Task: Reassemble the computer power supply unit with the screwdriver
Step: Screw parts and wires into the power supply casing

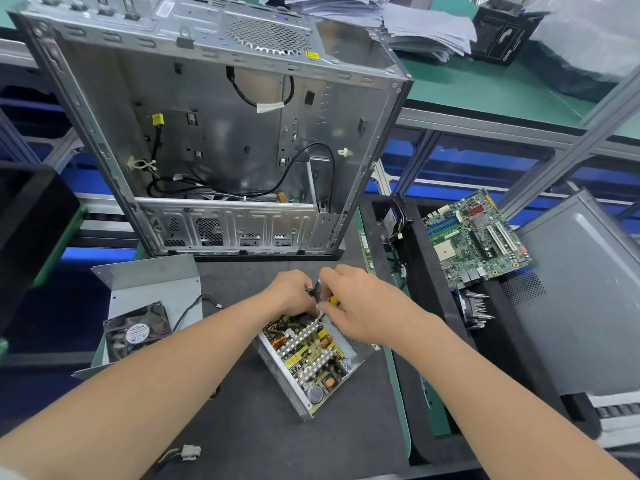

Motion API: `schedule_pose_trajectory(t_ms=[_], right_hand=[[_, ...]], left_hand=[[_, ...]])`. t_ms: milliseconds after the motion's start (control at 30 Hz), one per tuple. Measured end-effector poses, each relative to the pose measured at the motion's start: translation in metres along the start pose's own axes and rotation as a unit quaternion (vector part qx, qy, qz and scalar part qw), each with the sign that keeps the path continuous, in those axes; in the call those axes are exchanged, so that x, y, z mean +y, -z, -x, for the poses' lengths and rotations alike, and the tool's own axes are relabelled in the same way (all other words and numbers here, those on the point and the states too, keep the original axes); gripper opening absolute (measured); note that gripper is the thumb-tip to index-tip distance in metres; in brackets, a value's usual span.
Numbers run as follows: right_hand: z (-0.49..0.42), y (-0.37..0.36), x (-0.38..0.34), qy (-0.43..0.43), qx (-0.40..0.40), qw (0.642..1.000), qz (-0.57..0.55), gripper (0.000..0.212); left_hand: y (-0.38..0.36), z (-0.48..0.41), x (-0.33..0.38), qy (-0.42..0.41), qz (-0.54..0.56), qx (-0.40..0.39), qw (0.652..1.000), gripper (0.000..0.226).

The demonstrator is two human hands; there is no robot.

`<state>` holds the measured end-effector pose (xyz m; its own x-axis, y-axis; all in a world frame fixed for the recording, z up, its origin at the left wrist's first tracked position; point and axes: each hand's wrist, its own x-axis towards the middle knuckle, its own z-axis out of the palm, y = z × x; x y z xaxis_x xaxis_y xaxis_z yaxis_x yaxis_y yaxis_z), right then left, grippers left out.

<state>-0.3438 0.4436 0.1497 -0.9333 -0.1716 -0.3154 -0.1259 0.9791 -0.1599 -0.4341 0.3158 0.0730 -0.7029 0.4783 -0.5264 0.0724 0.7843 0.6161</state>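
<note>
Metal power supply unit [313,365] lies with far end under the fingers [341,273].

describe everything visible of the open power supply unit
The power supply unit is an open silver metal box with perforated walls, its lid off, showing a yellow circuit board with copper coils, heatsinks and a capacitor. It lies skewed on the dark mat; the left hand and right hand reach into its far end.
</note>
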Motion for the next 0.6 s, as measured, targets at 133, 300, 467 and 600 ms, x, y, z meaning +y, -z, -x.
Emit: schedule_pose_trajectory(t_ms=[133,300,467,600], right_hand=[[0.0,0.0,0.005,0.054,-0.024,0.995,0.078,0.025],[-0.005,-0.008,0.002,0.01,0.029,0.998,0.057,0.017],[-0.01,-0.016,-0.006,-0.04,0.077,0.996,0.019,0.014],[-0.016,-0.017,-0.008,-0.104,0.094,0.99,-0.018,0.018]], left_hand=[[0.0,-0.001,-0.006,0.007,0.054,0.011,0.998,0.028],[-0.002,-0.002,-0.006,0.002,0.054,0.009,0.999,0.026],[-0.003,-0.004,-0.005,0.008,0.007,0.003,1.0,0.032],[-0.003,-0.007,-0.006,0.012,-0.014,0.011,1.0,0.04]])
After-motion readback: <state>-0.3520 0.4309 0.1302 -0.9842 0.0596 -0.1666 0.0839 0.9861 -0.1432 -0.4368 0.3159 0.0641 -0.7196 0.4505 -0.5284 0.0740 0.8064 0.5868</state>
